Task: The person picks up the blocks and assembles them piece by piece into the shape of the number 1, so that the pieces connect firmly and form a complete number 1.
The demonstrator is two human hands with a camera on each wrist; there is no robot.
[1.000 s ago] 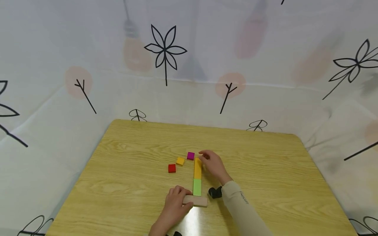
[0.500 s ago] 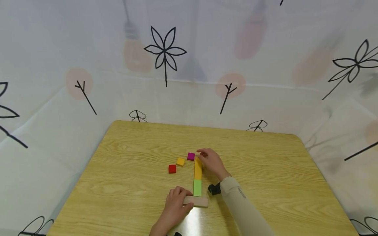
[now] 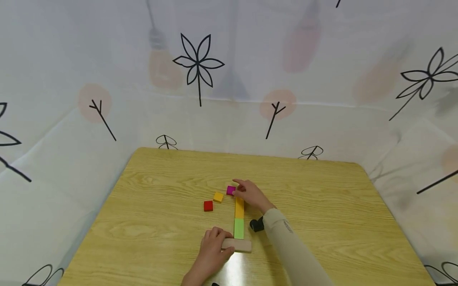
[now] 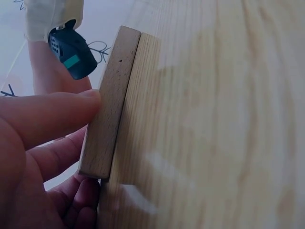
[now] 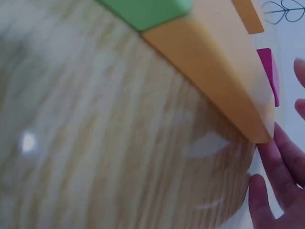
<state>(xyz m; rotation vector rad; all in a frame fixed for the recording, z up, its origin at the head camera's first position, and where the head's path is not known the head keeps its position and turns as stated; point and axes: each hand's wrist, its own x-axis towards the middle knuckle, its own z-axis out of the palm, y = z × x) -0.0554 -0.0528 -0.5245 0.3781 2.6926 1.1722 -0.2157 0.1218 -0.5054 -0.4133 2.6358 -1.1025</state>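
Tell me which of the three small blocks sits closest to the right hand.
The magenta block, next to the right hand; the small yellow block and red block lie farther off.

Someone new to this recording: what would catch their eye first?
Probably the bright row on the table: a green block and a longer orange block end to end, the right hand at its far end. Next, the plain wooden block across the near end, held by the left hand, and the small red block, yellow block and magenta block to the row's left. Behind, a pale backdrop bears black flower drawings.
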